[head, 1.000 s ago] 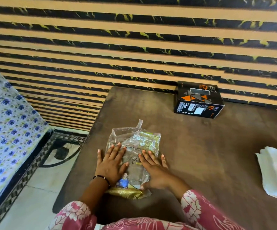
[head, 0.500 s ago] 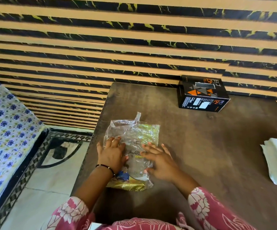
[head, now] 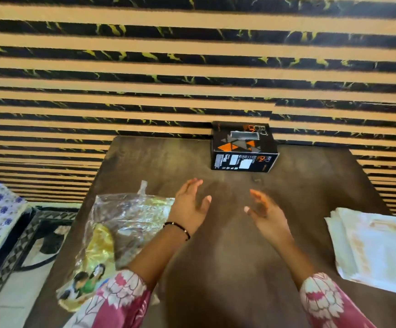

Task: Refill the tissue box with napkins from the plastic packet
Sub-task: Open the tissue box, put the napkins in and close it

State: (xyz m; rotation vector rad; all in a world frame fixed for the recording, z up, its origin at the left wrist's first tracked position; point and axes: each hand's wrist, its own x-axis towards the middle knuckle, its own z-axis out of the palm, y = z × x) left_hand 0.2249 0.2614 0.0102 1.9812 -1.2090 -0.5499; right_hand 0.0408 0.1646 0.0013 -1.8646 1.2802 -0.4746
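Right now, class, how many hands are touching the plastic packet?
0. The left hand hovers just right of the plastic packet; the right hand is over bare table, both open, toward the tissue box.

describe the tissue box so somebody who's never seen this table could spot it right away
Start at the dark wooden table pushed against the striped wall. At its far edge, touching that wall and beyond both open hands, stands the tissue box. It is the only black item there, a cardboard box with orange and grey triangles and a slot on top, unlike the clear plastic packet on the left and the white napkins on the right.
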